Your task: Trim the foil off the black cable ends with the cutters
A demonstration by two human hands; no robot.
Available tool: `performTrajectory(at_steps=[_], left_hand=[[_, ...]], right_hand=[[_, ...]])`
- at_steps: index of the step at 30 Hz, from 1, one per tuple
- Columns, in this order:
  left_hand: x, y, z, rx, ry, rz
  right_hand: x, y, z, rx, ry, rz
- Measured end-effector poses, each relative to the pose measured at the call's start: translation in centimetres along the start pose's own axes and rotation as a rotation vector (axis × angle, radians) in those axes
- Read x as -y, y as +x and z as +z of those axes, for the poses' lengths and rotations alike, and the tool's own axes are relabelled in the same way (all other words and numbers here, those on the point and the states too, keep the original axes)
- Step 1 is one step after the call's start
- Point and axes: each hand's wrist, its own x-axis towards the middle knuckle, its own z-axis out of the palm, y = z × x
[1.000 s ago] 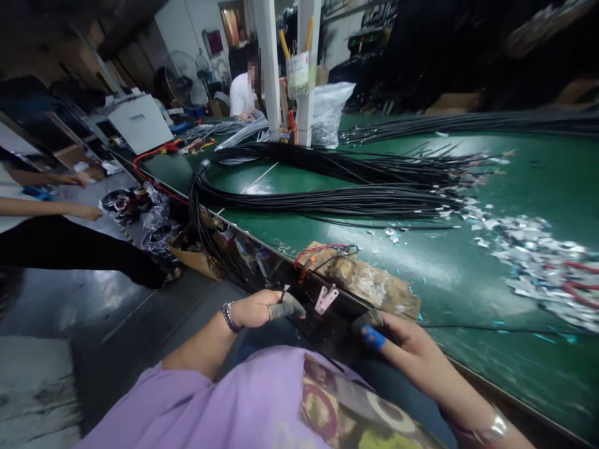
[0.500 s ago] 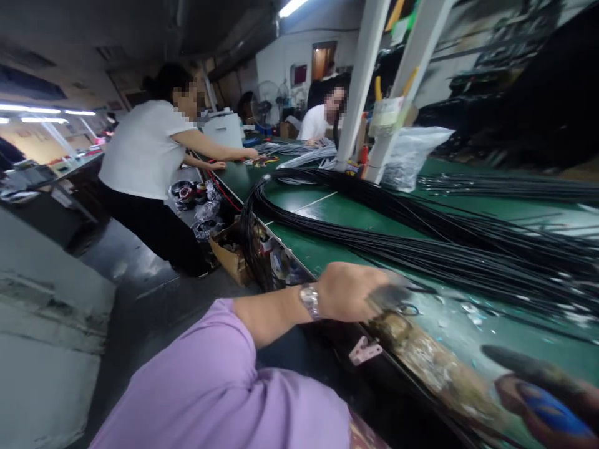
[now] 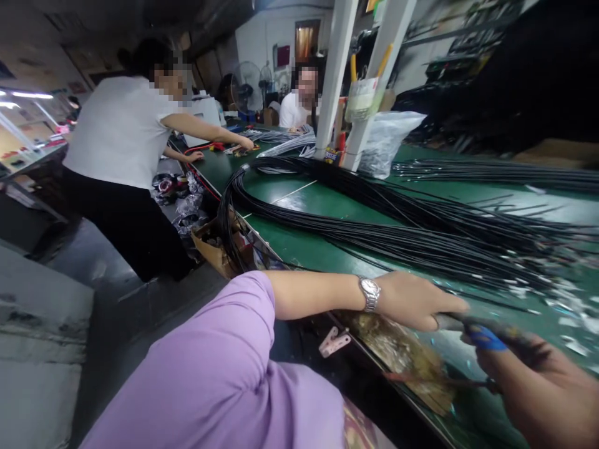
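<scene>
My left hand (image 3: 418, 302), with a silver watch (image 3: 369, 293) on the wrist, reaches across the front of the green table. Its fingers are closed, and the fingertips meet those of my right hand. What they pinch is hidden. My right hand (image 3: 538, 380) is closed at lower right, with a blue band (image 3: 486, 337) around the thumb and a dark grey covering on the forefinger. A thin reddish-brown strip (image 3: 421, 378) lies beneath it, blurred; I cannot tell whether the hand holds it. Beyond both hands lies a bundle of black cables (image 3: 374, 240).
A pink clip (image 3: 334, 342) sits at the table's front edge, near crumpled clear plastic (image 3: 397, 352). White scraps (image 3: 575, 346) lie at right. A cardboard box (image 3: 210, 246) is beside the table. White posts (image 3: 337, 81) rise behind the cables. Two co-workers work farther back.
My left hand has moved right, and my right hand has come in closer, so their fingertips now meet. The view has swung slightly right. The nearer co-worker's arm stays stretched over the table.
</scene>
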Motion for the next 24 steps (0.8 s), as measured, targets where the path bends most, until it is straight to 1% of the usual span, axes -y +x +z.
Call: performTrajectory(at_steps=[3,5,6,8,9,10,11,13,15,17,18,20,24], left_hand=[[0.2,1.2,0.0,0.023,-0.145,0.001],[0.6,1.7,0.6,-0.015,-0.311,-0.017],[1.0,1.9,1.0,-0.064,-0.412,-0.045],[1.7,2.1,1.8,-0.136,-0.652,-0.096],[2.0,2.0,2.1,-0.151,-0.765,-0.144],[2.3,1.9,2.4,-0.160,-0.862,-0.199],[2.6,1.8,2.5,-0.171,-0.947,-0.246],[2.7,1.3,2.4,-0.153,-1.043,-0.315],[2.6,0.9,2.0,-0.130,-1.096,-0.366],[2.2,0.7,1.6,-0.123,-1.134,-0.384],[2.1,0.7,1.5,-0.125,-1.151,-0.384],[1.9,0.8,1.4,-0.126,-1.179,-0.378],[1.9,0.9,1.6,-0.060,-1.199,-0.369]], right_hand=[[1.7,-0.3,0.0,0.039,0.125,0.112],[2.0,0.2,-0.2,0.013,0.358,0.210],[1.9,0.6,-0.3,-0.016,0.459,0.239],[1.3,1.4,-0.5,-0.083,0.593,0.226],[1.0,1.7,-0.5,-0.137,0.639,0.188],[0.6,1.9,-0.4,-0.164,0.652,0.169],[0.3,2.0,-0.2,-0.145,0.627,0.160],[-0.3,1.8,0.5,0.001,0.520,0.142],[-0.6,1.3,1.4,0.128,0.400,0.071],[-0.9,1.0,2.0,0.173,0.300,-0.026],[-1.1,1.0,2.2,0.166,0.261,-0.073],[-1.4,1.1,2.3,0.105,0.221,-0.145],[-1.7,1.6,2.0,-0.014,0.280,-0.184]])
